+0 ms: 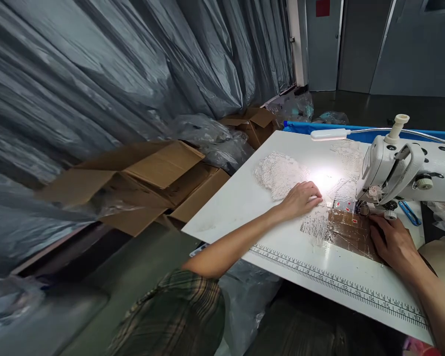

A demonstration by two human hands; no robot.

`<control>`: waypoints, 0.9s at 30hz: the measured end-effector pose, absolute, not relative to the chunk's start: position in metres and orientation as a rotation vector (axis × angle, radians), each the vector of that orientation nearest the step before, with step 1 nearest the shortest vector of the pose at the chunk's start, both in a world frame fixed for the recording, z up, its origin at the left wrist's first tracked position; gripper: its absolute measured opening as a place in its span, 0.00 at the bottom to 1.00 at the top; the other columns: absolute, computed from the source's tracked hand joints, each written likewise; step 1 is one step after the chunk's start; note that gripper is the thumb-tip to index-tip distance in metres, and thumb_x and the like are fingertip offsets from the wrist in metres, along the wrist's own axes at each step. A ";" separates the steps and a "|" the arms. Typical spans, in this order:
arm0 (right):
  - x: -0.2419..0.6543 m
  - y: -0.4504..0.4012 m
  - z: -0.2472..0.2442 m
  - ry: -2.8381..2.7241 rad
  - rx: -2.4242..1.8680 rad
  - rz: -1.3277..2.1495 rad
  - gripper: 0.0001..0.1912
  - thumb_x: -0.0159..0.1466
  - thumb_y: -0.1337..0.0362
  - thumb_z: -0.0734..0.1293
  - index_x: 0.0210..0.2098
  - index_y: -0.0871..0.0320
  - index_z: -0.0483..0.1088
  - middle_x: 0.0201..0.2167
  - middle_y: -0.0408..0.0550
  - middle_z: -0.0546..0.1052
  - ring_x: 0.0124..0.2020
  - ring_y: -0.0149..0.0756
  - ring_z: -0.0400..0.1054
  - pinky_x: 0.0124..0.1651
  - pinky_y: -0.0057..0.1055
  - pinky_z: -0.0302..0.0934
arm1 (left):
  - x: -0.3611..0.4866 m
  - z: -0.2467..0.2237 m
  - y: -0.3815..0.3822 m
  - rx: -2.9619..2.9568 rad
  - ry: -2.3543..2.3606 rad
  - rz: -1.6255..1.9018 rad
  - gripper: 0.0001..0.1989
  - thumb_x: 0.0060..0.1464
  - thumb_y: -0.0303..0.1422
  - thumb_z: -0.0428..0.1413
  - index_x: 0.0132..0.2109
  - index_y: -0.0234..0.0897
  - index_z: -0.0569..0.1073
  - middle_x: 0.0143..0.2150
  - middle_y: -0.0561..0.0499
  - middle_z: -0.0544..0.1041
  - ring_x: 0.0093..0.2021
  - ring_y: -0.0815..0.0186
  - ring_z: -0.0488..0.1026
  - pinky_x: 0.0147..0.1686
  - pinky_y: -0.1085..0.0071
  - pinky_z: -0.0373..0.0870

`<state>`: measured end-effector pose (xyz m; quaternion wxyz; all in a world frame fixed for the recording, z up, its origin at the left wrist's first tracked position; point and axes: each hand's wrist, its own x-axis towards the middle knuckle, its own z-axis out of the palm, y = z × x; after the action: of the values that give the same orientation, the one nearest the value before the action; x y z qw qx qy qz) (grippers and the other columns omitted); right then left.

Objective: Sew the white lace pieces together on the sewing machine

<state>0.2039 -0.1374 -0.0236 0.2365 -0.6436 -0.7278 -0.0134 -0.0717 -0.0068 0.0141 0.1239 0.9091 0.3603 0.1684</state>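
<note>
A white sewing machine (411, 165) stands at the right of the table, its lamp throwing a bright glare left of the needle area. My left hand (299, 200) is closed, fingertips pinching the edge of a piece of white lace (315, 225) that hangs toward the table's front. Behind that hand lies a heap of white lace (280, 173). My right hand (395, 244) rests on the machine bed beside the presser foot (362, 208), thumb and forefinger apart, with nothing visible in it. Brown tape-covered plate (350, 232) lies between my hands.
Blue thread snips (410, 213) lie right of the needle area. More lace (348, 151) is behind the machine head. A printed ruler (337, 284) runs along the table's front edge. Open cardboard boxes (163, 165) and plastic bags (211, 133) stand left of the table, by a silver curtain (133, 64).
</note>
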 end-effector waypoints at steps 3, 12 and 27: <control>0.204 -0.137 -0.021 -2.004 -1.764 -0.045 0.20 0.68 0.59 0.56 0.48 0.56 0.76 0.38 0.55 0.73 0.38 0.45 0.70 0.38 0.40 0.68 | -0.070 0.008 -0.009 2.727 1.056 0.516 0.10 0.67 0.32 0.51 0.36 0.35 0.71 0.35 0.51 0.72 0.36 0.65 0.68 0.39 0.67 0.62; 0.203 -0.138 -0.021 -1.998 -1.727 -0.044 0.19 0.68 0.59 0.57 0.48 0.55 0.76 0.39 0.55 0.74 0.39 0.46 0.69 0.40 0.42 0.69 | -0.065 -0.003 -0.007 2.804 0.963 0.568 0.09 0.69 0.32 0.47 0.40 0.35 0.69 0.38 0.49 0.70 0.35 0.65 0.65 0.34 0.70 0.61; 0.185 -0.150 0.012 -1.848 -1.362 0.473 0.20 0.68 0.51 0.61 0.51 0.54 0.76 0.47 0.55 0.79 0.49 0.45 0.74 0.53 0.44 0.70 | -0.028 0.030 -0.072 2.953 0.439 0.738 0.12 0.70 0.30 0.44 0.38 0.34 0.69 0.27 0.54 0.74 0.24 0.70 0.67 0.30 0.69 0.70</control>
<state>0.1853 -0.1497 0.0115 0.3882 -0.5356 -0.7265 0.1861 -0.0276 -0.0724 0.0302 0.0331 0.9597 0.1428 0.2399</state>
